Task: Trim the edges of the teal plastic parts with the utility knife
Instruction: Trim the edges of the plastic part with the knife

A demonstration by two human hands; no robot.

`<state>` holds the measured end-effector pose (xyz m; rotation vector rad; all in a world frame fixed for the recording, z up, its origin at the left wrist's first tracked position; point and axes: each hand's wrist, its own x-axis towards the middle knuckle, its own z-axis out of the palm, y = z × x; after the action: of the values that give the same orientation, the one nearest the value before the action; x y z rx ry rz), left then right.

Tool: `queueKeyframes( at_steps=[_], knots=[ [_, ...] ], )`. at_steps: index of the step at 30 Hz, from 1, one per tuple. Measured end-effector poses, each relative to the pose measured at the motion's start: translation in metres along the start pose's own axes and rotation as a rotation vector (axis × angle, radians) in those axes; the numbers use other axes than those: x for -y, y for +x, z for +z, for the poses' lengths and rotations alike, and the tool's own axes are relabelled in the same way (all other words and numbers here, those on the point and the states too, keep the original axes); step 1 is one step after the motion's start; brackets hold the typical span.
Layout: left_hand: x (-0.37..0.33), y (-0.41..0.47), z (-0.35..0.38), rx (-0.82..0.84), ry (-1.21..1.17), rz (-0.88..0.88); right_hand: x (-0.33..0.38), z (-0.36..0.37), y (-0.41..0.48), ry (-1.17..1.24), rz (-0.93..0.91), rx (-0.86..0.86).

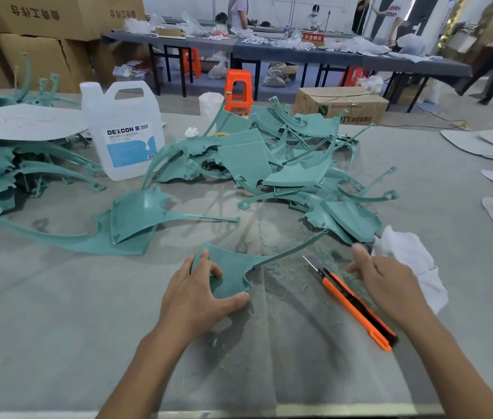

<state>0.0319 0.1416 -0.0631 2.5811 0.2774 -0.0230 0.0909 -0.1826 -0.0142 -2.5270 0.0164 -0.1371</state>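
Two bare forearms reach in from the near edge. The left hand (197, 294) grips a small teal plastic part (230, 267) flat on the tabletop (58, 328), fingers curled over its left edge and thumb pressed against its near edge; a thin curved arm of the part runs off to the upper right. The right hand (387, 282) holds nothing: its fingers, blurred, are stretched loosely forward just right of the utility knife (357, 303). The knife, orange and black, lies on the tabletop between the hands with its blade out and pointing away, touched by neither.

A white plastic jug (124, 128) carries a label reading "DEXCON" over a blue and white panel; the smaller print is too fine to read. A heap of teal parts (284, 158) lies beyond the hands, with more stacked at the left. A white cloth (411, 258) lies crumpled to the right.

Pale shavings (284, 267) dust the grey, finely ribbed tabletop around the knife. Beyond stand cardboard boxes (37, 22) printed with Chinese characters seen upside down, an orange stool (239, 89), a brown carton (342, 105) showing the letters "TY", and long grey tables (299, 52) with a red sign (312, 37) reading "不合格区". People stand at the back.
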Motion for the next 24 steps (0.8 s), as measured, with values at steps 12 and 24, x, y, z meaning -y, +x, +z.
queueKeyframes(
  at_steps=[12, 24],
  knots=[
    [0.016, -0.017, -0.008, 0.086, 0.280, 0.095, -0.024, -0.010, -0.078, -0.129, -0.085, 0.070],
    [0.028, -0.021, 0.008, -0.017, 0.134, 0.120, 0.015, 0.021, -0.108, 0.121, -0.244, 0.314]
  ],
)
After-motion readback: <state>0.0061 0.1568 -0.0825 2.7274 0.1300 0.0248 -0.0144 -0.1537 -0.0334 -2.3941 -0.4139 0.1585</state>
